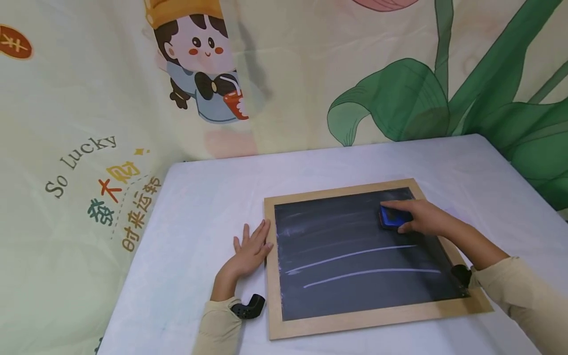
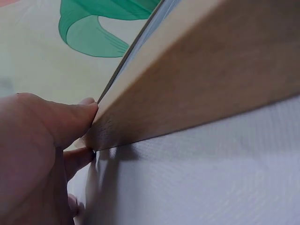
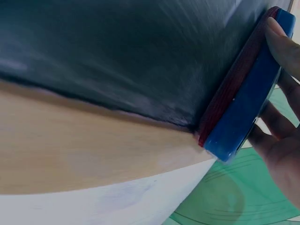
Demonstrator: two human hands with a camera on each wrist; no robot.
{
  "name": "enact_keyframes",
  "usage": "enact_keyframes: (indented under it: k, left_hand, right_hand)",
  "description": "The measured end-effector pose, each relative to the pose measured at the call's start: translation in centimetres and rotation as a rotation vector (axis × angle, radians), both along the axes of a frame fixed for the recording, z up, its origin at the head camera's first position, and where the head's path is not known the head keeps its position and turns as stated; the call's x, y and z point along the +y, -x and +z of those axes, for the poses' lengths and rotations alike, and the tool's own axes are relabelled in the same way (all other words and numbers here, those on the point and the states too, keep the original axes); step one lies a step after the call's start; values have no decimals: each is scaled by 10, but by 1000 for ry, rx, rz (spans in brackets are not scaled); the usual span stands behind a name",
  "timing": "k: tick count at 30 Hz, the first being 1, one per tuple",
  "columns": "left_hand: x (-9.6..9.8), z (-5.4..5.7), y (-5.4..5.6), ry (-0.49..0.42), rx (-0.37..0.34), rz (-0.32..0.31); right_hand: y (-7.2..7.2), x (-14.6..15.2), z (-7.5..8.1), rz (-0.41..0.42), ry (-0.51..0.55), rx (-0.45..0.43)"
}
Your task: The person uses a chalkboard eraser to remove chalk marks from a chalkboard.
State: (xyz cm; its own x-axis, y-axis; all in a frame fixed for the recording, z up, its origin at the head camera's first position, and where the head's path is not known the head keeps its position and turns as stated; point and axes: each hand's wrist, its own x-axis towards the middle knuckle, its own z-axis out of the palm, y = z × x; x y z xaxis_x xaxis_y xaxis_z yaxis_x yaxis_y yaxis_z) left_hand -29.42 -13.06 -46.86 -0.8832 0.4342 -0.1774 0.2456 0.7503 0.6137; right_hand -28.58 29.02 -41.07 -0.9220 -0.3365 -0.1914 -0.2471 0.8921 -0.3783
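A blackboard (image 1: 337,296) with a pale wooden frame lies on the table. Two white chalk lines (image 1: 372,270) cross its lower half, and faint chalk smears show higher up. My right hand (image 1: 428,217) grips a blue eraser (image 1: 392,217) near the board's upper right corner. In the right wrist view the red felt side of the eraser (image 3: 253,89) faces the black surface, its end overlapping the wooden edge. With fingers spread, my left hand (image 1: 250,251) touches the left side of the frame. Its thumb and fingertips meet the frame's wooden side (image 2: 187,75) in the left wrist view.
The table has a white cloth (image 1: 213,197). Behind it hangs a printed backdrop (image 1: 288,74) with a cartoon figure, green leaves and lettering. A black wrist device (image 1: 249,306) sits at the left sleeve; another black device (image 1: 461,275) is at the right cuff, over the frame.
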Motion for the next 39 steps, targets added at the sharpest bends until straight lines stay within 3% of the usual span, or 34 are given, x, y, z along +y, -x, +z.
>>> enact_keyframes:
  k: [7, 12, 20, 30, 39]
  left_hand:
    - [1, -6, -5, 4, -24, 8]
    - [-1, -6, -5, 8, -32, 15]
    - [-6, -6, -4, 22, -36, 26]
    - [-10, -5, -6, 30, -67, 39]
    - [5, 2, 12, 10, -31, 19]
  right_hand:
    - [38, 7, -5, 32, 43, 11]
    - [47, 5, -8, 28, 103, 13]
    - [18, -4, -8, 29, 72, -54]
    - [-28, -4, -19, 73, 103, -19]
    - [-30, 7, -13, 13, 82, 10]
